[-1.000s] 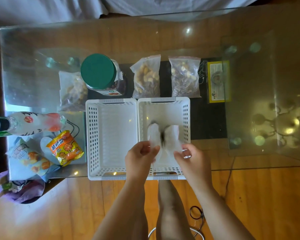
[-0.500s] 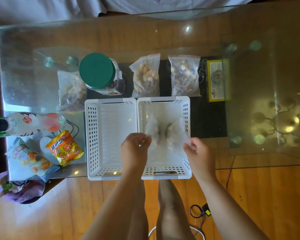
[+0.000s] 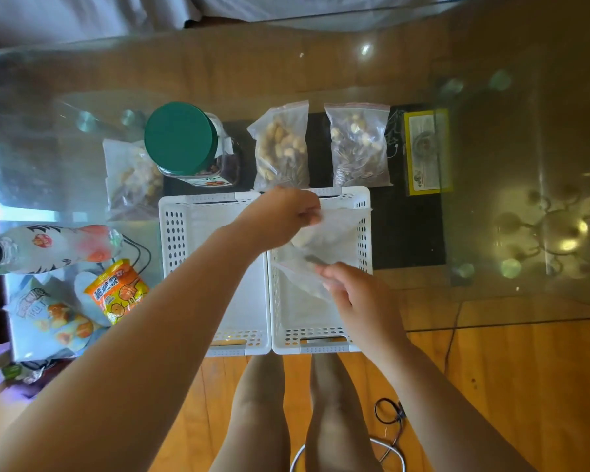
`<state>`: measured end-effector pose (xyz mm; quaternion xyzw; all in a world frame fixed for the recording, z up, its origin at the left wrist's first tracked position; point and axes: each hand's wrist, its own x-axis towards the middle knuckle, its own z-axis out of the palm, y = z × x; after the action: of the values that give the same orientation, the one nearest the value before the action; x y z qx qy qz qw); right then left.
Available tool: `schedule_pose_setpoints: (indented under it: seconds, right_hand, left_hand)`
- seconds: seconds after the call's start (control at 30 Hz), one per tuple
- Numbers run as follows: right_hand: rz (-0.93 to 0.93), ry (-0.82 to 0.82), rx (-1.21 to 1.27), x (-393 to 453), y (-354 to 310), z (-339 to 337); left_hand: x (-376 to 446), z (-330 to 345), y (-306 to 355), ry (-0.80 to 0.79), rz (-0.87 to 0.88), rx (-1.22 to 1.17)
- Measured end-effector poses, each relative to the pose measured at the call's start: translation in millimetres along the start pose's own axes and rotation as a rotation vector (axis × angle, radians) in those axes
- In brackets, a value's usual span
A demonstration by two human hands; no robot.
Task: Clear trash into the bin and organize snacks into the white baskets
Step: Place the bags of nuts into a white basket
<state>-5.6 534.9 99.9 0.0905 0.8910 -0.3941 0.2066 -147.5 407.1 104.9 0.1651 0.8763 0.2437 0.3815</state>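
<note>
While both hands are working over the right basket point(image 3: 363, 229), the right hand point(image 3: 358, 298) is pinching the near edge of a clear bag point(image 3: 321, 243) and the left hand point(image 3: 283, 212) is pinching its far edge, so the bag is hanging stretched between them just above the basket floor. Its contents are too blurred to identify. The film looks thin and slippery; if one pinch is slipping, the bag could be swinging down on one side and spilling whatever it holds, supposing the seal is open, which I cannot tell. The left forearm is crossing over the left basket point(image 3: 171, 240), which is touching the right one, and a careless pull could be nudging both toward the near edge of the glass table point(image 3: 525, 301). Farther off, the nut bag point(image 3: 281, 148), the second bag point(image 3: 358, 144) and the green-lidded jar point(image 3: 181, 137) are sitting just beyond the baskets; a far reach risks knocking the jar.
</note>
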Motion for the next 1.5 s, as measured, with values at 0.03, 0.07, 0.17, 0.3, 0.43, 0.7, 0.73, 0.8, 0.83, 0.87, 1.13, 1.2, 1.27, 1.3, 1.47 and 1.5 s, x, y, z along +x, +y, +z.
schedule_pose_setpoints:
  seconds: [0.03, 0.07, 0.17, 0.3, 0.43, 0.7, 0.73, 0.8, 0.83, 0.87, 1.13, 1.2, 1.27, 1.3, 1.47, 1.5]
  right_hand:
    - [-0.009, -0.009, -0.008, 8.7, -0.4, 2.2]
    - [-0.008, -0.020, -0.001, 17.2, -0.2, 4.2]
    - [0.017, -0.030, -0.005, 38.7, 5.9, 7.1]
    - [-0.046, -0.089, -0.115, 51.3, 7.8, 7.5]
    - [-0.085, -0.188, -0.171, 55.3, -1.8, 10.8]
    - [-0.044, -0.178, -0.017, 69.7, -6.5, 7.4]
    - [-0.038, -0.166, -0.040, 71.9, -6.3, 8.2]
    - [-0.048, -0.074, -0.089, 73.9, -8.7, 9.3]
    - [-0.058, 0.004, -0.096, 73.2, -11.5, 9.5]
    - [-0.066, 0.086, -0.090, 71.2, -14.7, 9.6]
    - [-0.419, 0.432, -0.180, 20.8, -22.5, 38.0]
    - [-0.560, 0.320, -0.201, 10.5, -15.4, 50.5]
    - [-0.588, 0.200, -0.340, 8.4, -6.7, 60.3]
    - [-0.553, 0.160, -0.414, 11.0, -2.7, 63.7]
    - [-0.398, 0.084, -0.586, 50.0, 7.1, 63.3]
    - [-0.400, 0.074, -0.604, 59.2, 9.3, 62.2]
  left_hand:
    - [2.5, -1.8, -4.0, 0.000, -0.018, 0.046]
    - [3.5, -3.2, -8.2, 0.006, -0.046, 0.081]
    - [2.3, -5.3, -20.0, 0.054, -0.133, 0.120]
    - [1.6, -7.6, -27.1, 0.172, -0.157, 0.236]
    - [-1.9, -8.6, -29.1, 0.224, -0.134, 0.220]
    - [-1.5, -11.2, -39.2, 0.258, -0.091, 0.165]
    - [-1.3, -11.7, -40.2, 0.271, -0.087, 0.151]
    - [-1.3, -12.2, -42.7, 0.289, -0.084, 0.125]
    - [-1.7, -12.4, -44.0, 0.296, -0.085, 0.112]
    - [-2.5, -12.0, -45.2, 0.303, -0.083, 0.099]
    - [2.3, -12.9, -48.7, 0.307, -0.104, 0.071]
    - [5.0, -13.8, -49.5, 0.308, -0.114, 0.065]
    - [6.6, -13.9, -51.4, 0.308, -0.106, 0.061]
    - [6.9, -14.0, -52.5, 0.310, -0.102, 0.059]
    - [7.3, -14.5, -55.8, 0.319, -0.100, 0.001]
    - [7.6, -14.9, -56.2, 0.332, -0.105, -0.007]
